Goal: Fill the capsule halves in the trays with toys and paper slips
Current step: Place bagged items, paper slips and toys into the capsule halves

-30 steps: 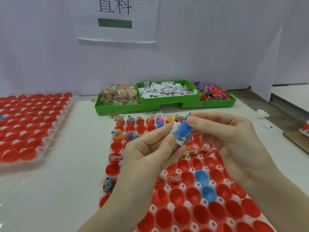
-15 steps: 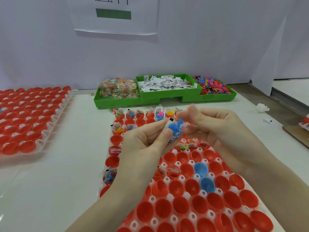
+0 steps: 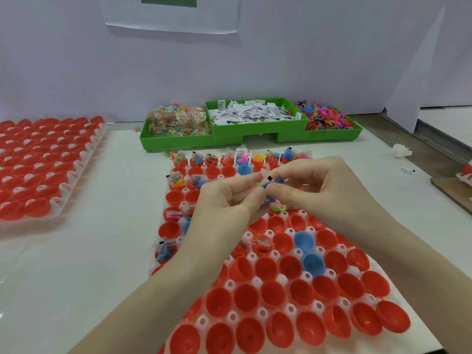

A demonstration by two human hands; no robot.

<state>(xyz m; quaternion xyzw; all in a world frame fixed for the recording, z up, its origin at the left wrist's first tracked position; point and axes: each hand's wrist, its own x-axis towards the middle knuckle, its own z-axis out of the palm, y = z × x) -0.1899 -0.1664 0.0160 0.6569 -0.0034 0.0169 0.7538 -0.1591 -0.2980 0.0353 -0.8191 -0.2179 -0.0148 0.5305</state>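
Over the tray point(image 3: 251, 256), both hands have dropped lower, left hand point(image 3: 224, 203) and right hand point(image 3: 316, 185) still pinching the blue toy point(image 3: 272, 186).

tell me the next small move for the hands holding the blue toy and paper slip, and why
Probably lower the small blue rubbery toy and white paper slip, pinched between left hand and right hand, into an empty red capsule half just below: both are already paired above it.
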